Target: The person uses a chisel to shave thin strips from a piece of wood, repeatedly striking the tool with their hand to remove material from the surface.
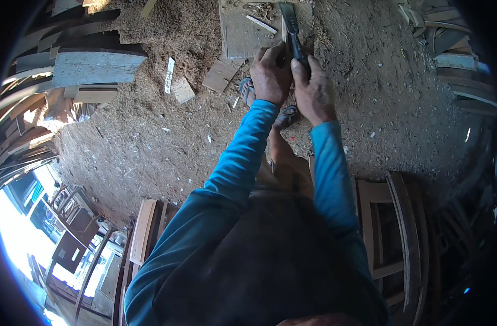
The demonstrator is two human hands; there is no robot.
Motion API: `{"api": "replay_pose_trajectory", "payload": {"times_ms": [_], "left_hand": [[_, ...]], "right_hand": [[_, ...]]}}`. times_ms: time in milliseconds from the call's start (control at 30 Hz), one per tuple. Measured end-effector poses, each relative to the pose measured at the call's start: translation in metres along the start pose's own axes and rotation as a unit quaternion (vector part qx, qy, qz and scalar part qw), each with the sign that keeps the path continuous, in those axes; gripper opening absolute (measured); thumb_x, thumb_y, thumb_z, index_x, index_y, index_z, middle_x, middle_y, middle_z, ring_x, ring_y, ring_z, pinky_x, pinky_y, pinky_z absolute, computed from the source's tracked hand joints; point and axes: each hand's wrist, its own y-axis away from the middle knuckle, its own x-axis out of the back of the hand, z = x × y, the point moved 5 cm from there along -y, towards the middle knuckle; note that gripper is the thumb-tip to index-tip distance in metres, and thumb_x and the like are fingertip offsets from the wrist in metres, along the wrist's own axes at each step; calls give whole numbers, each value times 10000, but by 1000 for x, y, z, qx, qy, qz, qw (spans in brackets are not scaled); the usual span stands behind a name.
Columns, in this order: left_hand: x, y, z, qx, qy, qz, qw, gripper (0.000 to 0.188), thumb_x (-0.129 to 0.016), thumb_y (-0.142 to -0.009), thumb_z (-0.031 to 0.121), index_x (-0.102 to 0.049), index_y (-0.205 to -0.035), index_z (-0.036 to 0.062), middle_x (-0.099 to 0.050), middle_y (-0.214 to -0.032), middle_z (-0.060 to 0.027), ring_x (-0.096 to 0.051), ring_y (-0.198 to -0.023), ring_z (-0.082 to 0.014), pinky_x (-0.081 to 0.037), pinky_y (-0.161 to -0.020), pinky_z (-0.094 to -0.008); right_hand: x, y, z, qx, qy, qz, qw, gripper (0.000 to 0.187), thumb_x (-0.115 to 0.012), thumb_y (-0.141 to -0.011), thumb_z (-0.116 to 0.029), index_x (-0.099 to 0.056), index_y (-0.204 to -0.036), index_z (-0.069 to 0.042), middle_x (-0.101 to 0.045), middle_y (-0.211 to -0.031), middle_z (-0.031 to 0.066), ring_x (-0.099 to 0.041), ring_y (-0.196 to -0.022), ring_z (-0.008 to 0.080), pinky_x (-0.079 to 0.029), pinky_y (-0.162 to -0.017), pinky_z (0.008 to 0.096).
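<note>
My right hand [315, 96] is closed round the lower end of a dark metal tool [289, 22], with its thumb along the narrow neck. The tool's flat blade widens away from me; its exact kind does not show. Beside the blade stands a narrow pale wood strip [284, 33], and my left hand [271, 76] has its fingers curled at the near end of it. Both hands are close together over a worn wooden board [237, 39] on the ground. Curled shavings [261, 10] and a thin pale offcut [261, 24] lie on that board.
Sawdust and scraps cover the dirt floor [167, 146]. A small wood plate [221, 76] lies near my sandalled feet [285, 117]. Stacked planks [96, 68] line the left, more timber [459, 61] the right. Wooden frames [381, 217] stand close behind me on both sides.
</note>
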Motion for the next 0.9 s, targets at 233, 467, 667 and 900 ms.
{"api": "replay_pose_trajectory", "payload": {"times_ms": [233, 467, 667, 900], "left_hand": [[5, -4, -3, -17, 22, 21, 999, 204, -728, -881, 119, -759, -1065, 39, -716, -884, -177, -718, -789, -326, -577, -712, -416], [7, -4, -4, -58, -41, -29, 997, 232, -698, -900, 126, -747, -1112, 45, -692, -886, -190, -692, -761, -372, -558, -677, -442], [6, -4, -5, -69, -44, -36, 996, 239, -698, -900, 116, -745, -1129, 66, -674, -864, -178, -678, -721, -360, -543, -639, -441], [7, -5, -4, -20, -45, -49, 998, 258, -727, -886, 97, -755, -1138, 47, -704, -913, -193, -713, -783, -336, -559, -685, -402]], "right_hand": [[16, 38, 16, -18, -97, -49, 994, 402, -544, -1029, -340, -584, -1284, -31, -692, -1052, 270, -689, -959, 454, -533, -802, 514], [8, 61, 29, 9, -42, -40, 998, 448, -567, -1015, -318, -558, -1344, -15, -689, -1087, 290, -681, -994, 474, -549, -806, 503], [7, 44, 10, -27, -24, -42, 998, 451, -554, -1019, -318, -554, -1347, -9, -674, -1150, 295, -669, -1021, 476, -548, -827, 524], [-2, 28, 6, -21, 12, -25, 999, 463, -538, -1019, -370, -575, -1332, -30, -683, -1120, 303, -673, -1012, 478, -551, -832, 531]]}}
